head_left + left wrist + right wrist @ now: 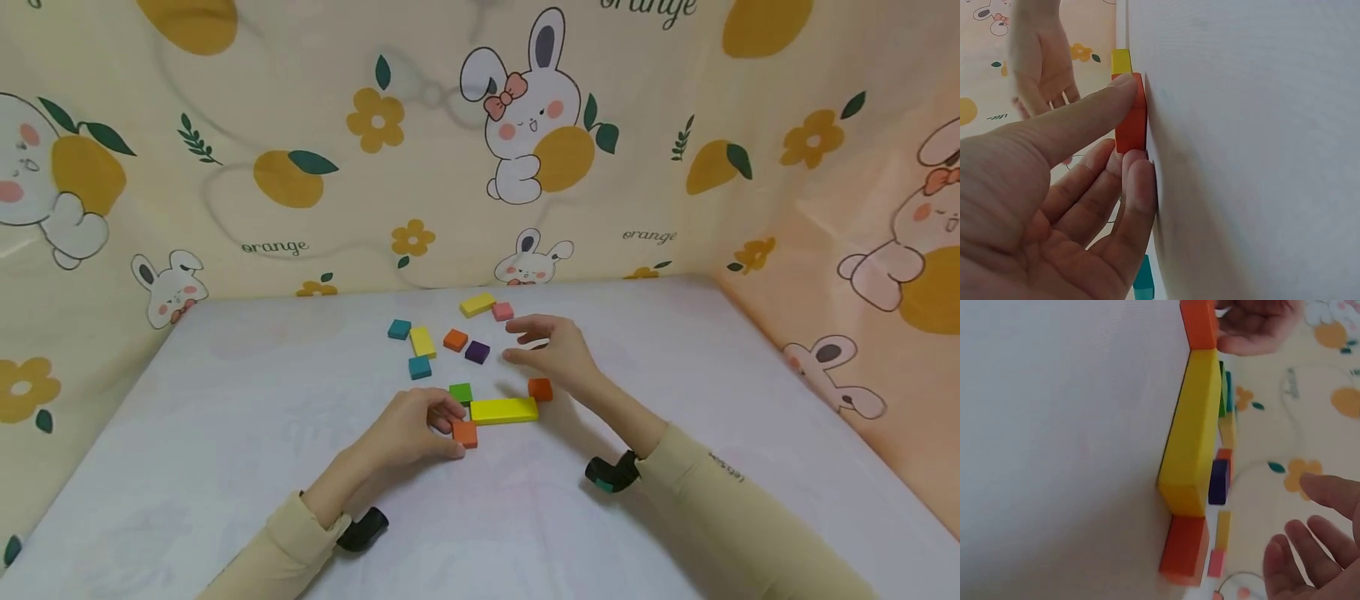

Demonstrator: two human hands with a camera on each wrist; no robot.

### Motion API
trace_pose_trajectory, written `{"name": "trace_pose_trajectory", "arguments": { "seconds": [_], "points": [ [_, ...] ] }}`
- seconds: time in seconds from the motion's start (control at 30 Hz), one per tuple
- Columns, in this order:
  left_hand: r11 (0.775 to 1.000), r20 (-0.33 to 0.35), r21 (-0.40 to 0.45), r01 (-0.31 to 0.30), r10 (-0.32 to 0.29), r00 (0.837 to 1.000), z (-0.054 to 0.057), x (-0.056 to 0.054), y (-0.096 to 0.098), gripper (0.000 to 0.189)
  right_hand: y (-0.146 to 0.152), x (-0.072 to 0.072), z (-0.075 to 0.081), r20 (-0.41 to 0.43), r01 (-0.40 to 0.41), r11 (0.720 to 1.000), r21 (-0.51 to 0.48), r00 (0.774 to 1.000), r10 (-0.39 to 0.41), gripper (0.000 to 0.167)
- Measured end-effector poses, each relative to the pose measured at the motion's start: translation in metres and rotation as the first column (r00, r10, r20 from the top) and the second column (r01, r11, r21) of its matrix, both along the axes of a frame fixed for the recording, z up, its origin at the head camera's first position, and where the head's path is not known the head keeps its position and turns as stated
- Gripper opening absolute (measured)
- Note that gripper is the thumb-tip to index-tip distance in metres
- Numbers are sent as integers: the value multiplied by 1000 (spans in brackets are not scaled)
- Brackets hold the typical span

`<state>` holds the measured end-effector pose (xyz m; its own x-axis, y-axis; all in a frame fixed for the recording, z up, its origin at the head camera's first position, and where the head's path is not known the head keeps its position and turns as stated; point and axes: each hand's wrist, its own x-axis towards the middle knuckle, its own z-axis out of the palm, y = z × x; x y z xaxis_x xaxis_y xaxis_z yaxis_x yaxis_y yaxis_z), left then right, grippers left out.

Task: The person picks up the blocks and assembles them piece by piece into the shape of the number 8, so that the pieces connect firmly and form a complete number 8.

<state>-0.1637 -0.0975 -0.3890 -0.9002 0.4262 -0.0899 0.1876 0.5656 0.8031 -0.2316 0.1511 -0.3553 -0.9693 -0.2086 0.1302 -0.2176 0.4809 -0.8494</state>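
Note:
My left hand [411, 427] pinches an orange cube [465, 434] between thumb and fingers at the left end of a long yellow block [504, 411]. In the left wrist view the thumb lies across the top of this cube [1130, 119], with fingertips at its far side. A green cube [461, 393] sits behind the block's left end, and a second orange cube [540, 389] is at its right end. Above the table, right of a purple cube [477, 352], my right hand [557, 352] is held with fingers loosely bent and nothing in them.
Farther back lie two teal cubes [400, 329], a yellow block [422, 342], another orange cube [455, 340], a second yellow block [477, 305] and a pink cube [503, 311]. A patterned curtain [435, 192] stands behind the white table [247, 417].

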Motion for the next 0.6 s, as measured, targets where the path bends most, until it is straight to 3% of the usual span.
{"name": "trace_pose_trajectory", "arguments": {
  "seconds": [0.17, 0.23, 0.6],
  "points": [
    [1000, -1, -6, 7, -7, 1000, 0, 0, 0, 38, -9, -14, 5, -157, 20, 1000, 13, 988, -17, 37],
    [1000, -4, -9, 9, -9, 1000, 1, -1, 0, 39, -12, -19, 7, -172, 21, 1000, 6, 985, -20, 36],
    [1000, -16, -3, 15, -15, 1000, 0, 0, 1, 38, -23, -34, 2, 36, 20, 998, -58, 999, -18, 34]
  ]
}}
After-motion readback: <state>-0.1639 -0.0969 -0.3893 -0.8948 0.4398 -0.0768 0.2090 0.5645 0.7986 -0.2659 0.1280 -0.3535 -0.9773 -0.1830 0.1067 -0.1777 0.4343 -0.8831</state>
